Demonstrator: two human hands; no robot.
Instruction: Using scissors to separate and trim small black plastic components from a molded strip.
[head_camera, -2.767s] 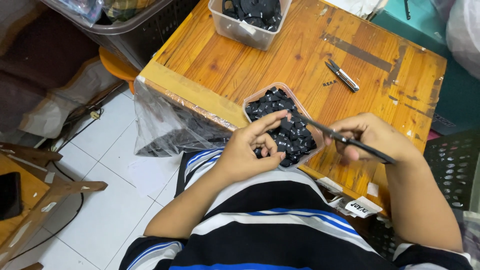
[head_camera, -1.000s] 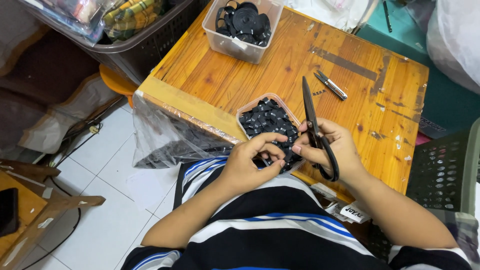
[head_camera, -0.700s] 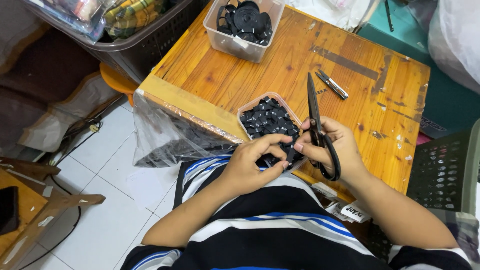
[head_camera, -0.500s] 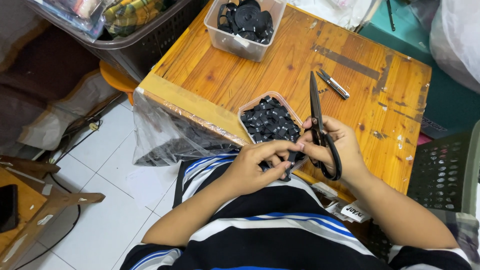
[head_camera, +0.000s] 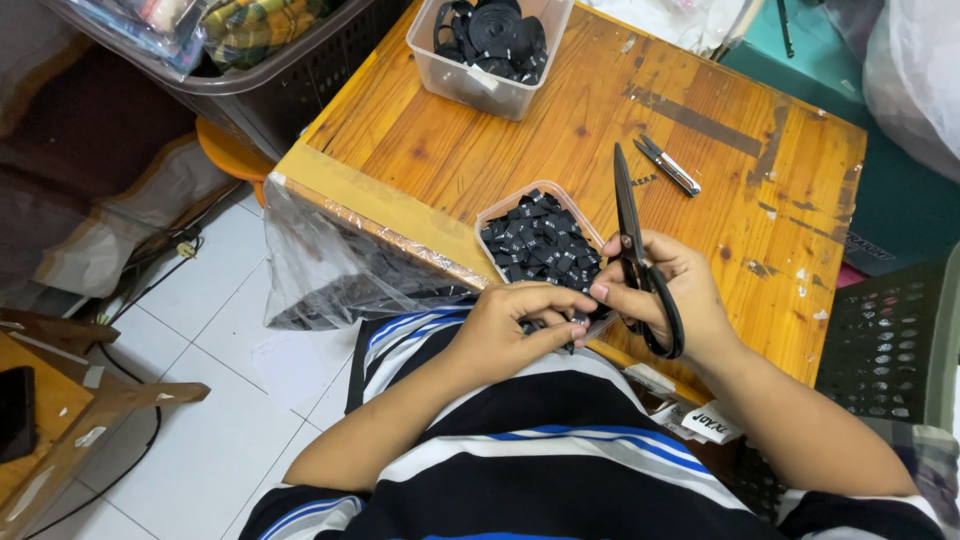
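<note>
the right hand grips long black steel scissors, blades pointing to twelve o'clock. the left hand, fingers curled narrow, pinches small black fabric labels at the six o'clock edge of the clear plastic tub.

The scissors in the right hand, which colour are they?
Black scissors, seen in the head view.

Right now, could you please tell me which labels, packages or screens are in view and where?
Small black woven labels: heaped in a clear tub at the table's near edge.
White paper tags: below the right hand, rectangular.
Clear plastic bag: hanging off the table edge.
</note>
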